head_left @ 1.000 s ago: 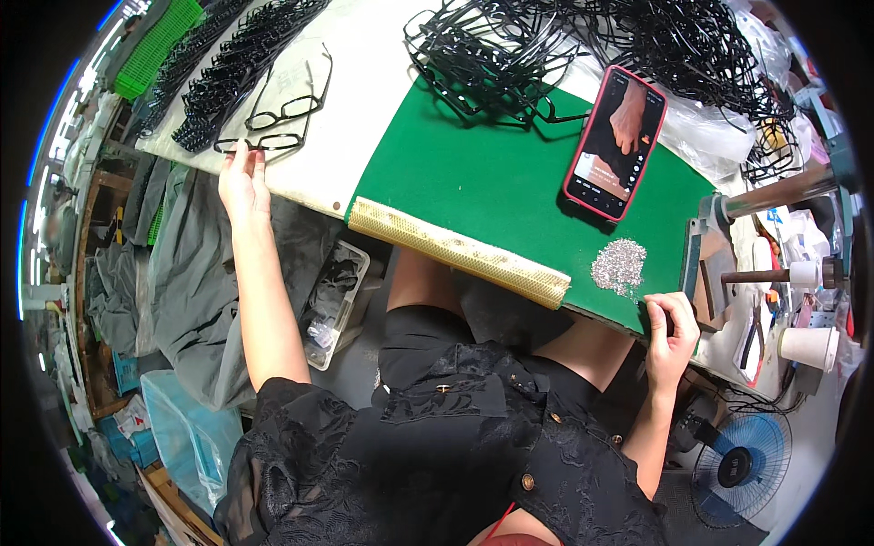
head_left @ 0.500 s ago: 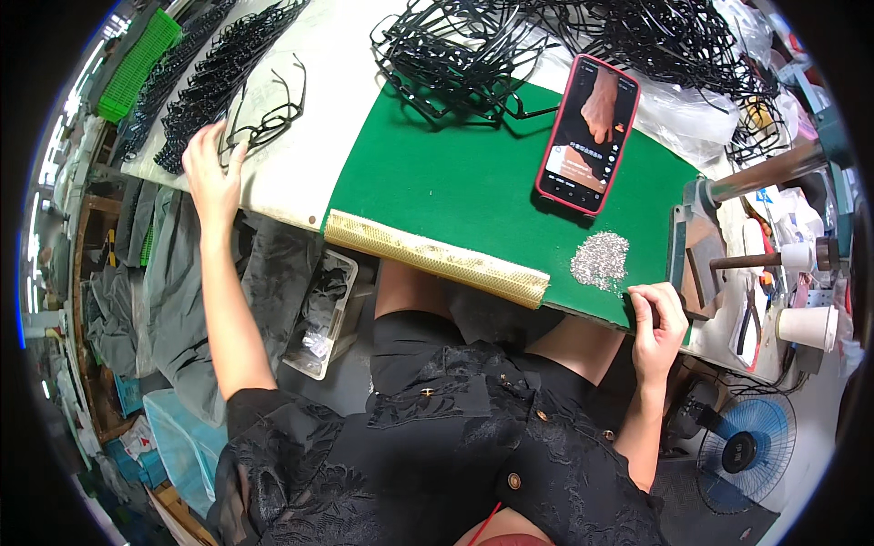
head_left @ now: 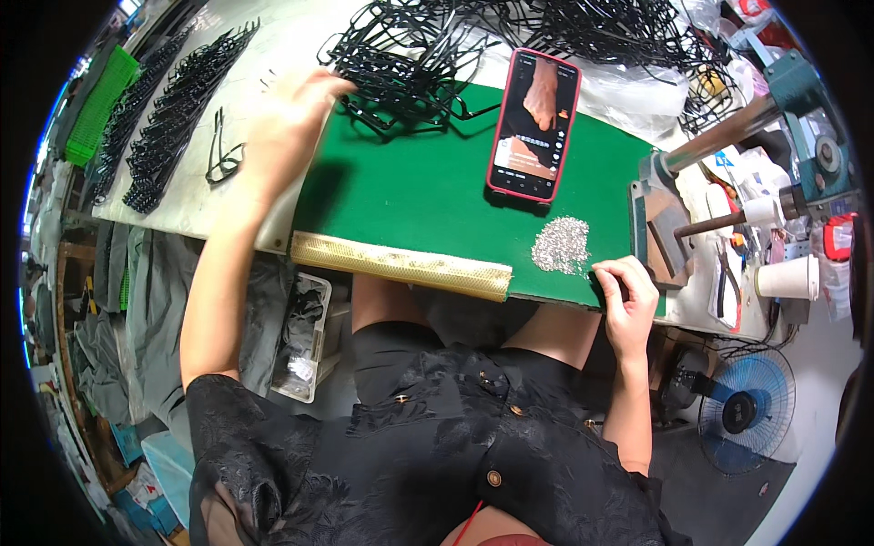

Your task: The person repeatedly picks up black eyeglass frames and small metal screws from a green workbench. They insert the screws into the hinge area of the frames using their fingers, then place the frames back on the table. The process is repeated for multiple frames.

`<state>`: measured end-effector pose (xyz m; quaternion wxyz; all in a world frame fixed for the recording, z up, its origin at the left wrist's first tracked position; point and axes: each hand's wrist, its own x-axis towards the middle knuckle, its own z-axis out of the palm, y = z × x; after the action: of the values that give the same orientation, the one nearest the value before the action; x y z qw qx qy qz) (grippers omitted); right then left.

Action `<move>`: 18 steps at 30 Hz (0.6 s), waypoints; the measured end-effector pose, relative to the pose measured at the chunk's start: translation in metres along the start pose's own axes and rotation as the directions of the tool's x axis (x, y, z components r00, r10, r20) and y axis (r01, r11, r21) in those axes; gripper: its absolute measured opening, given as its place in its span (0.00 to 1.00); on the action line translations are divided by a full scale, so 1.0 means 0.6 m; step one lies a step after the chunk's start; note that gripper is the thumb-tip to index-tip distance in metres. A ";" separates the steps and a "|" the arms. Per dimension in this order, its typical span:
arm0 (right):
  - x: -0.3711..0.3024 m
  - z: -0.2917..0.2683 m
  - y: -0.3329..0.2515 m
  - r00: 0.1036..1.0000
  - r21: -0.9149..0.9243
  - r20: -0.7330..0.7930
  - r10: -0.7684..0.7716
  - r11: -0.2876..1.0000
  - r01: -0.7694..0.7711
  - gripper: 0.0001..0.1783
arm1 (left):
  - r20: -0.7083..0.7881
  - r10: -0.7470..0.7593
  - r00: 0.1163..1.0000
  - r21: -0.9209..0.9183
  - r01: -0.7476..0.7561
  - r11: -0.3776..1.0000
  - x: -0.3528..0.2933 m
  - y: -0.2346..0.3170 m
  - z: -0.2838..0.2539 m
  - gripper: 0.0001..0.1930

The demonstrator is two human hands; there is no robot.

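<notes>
the blurred left hand (head_left: 289, 127) has fingers outstretched beside a tangled heap of glossy black eyeglass frames (head_left: 401, 77) at the far edge of a flat green mat (head_left: 410, 200); i cannot tell whether it grips any. the right hand (head_left: 626, 293) curls at the near right corner, its hold hidden. each frame looks light, stiff and smooth, best taken by the front, though the tangle stands in the way. nearby lie a red-cased rectangular phone (head_left: 535, 127), tiny silver bits (head_left: 562, 244) and a gold mesh strip (head_left: 401, 265).
</notes>
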<state>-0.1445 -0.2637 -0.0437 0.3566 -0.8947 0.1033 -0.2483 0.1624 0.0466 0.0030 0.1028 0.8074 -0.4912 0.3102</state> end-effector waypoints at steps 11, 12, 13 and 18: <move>-0.002 0.000 0.014 1.000 0.026 -0.026 -0.016 1.000 0.017 0.01 | 0.060 0.146 0.987 0.043 -0.149 0.988 0.152 0.042 0.071 0.04; -0.001 0.001 0.013 1.000 0.031 -0.018 -0.025 0.999 0.025 0.01 | 0.056 0.193 0.980 -0.017 -0.192 0.981 0.171 0.031 0.049 0.05; -0.001 -0.003 0.013 1.000 0.046 -0.007 -0.023 0.999 0.024 0.01 | 0.043 0.238 0.970 -0.080 -0.234 0.969 0.193 0.019 0.026 0.06; -0.002 -0.015 0.016 0.999 0.062 0.028 -0.042 0.997 0.040 0.02 | 0.467 -0.145 0.872 -0.543 0.412 0.732 0.208 -0.010 -0.110 0.14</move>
<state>-0.1503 -0.2752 -0.0453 0.3804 -0.8888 0.0720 -0.2452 0.1815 -0.0106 0.1309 0.3108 0.8371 -0.4462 -0.0591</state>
